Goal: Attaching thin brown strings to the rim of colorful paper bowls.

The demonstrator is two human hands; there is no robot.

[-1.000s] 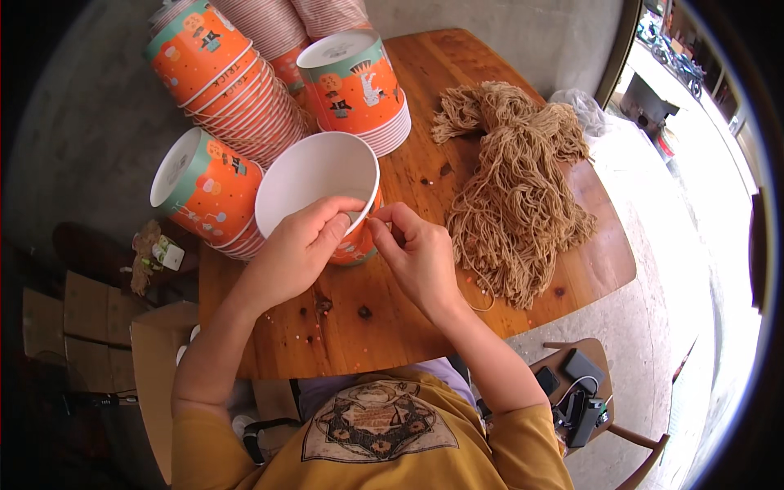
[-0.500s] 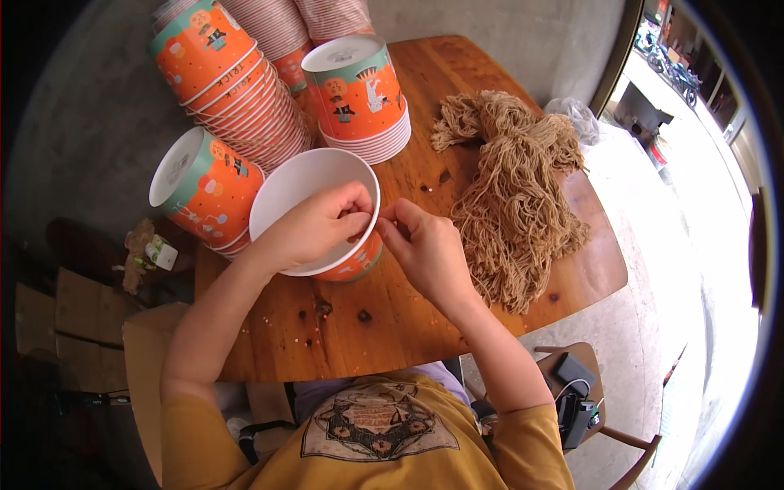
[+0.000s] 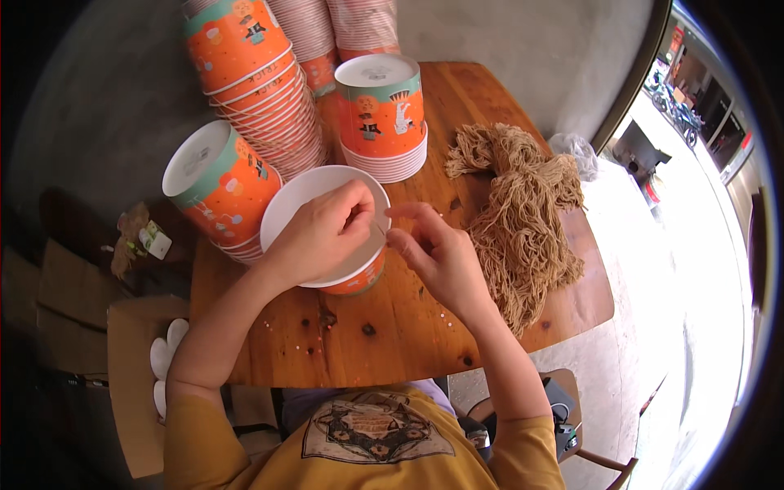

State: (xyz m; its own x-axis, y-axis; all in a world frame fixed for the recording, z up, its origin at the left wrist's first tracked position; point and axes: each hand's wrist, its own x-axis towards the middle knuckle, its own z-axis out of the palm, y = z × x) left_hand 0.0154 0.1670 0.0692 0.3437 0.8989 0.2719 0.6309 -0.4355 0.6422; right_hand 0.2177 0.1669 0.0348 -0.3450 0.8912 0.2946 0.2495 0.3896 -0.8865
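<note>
An orange and green paper bucket point(image 3: 359, 282) stands on the wooden table, its white inside facing up. Over its mouth is my left hand point(image 3: 318, 233), fingers curled in a pinch near the right side of the rim. What those fingers hold, if anything, is too small to make out. Just outside the right rim, my right hand point(image 3: 445, 257) has its thumb and index finger apart, both tips close to the rim. To the right of this hand lies a loose bundle of tan cord point(image 3: 527, 220).
Nested buckets lean at the left point(image 3: 224, 180), with a tall stack point(image 3: 245, 53) behind. Another upside-down stack point(image 3: 380, 118) stands beyond the open bucket. The wooden table point(image 3: 408, 343) carries small pale specks. A cardboard box point(image 3: 126, 367) with white rounded things is at lower left.
The right thumb and index finger have parted and drawn slightly away from the rim. The left hand stays curled over the bucket. The whole view has shifted a little.
</note>
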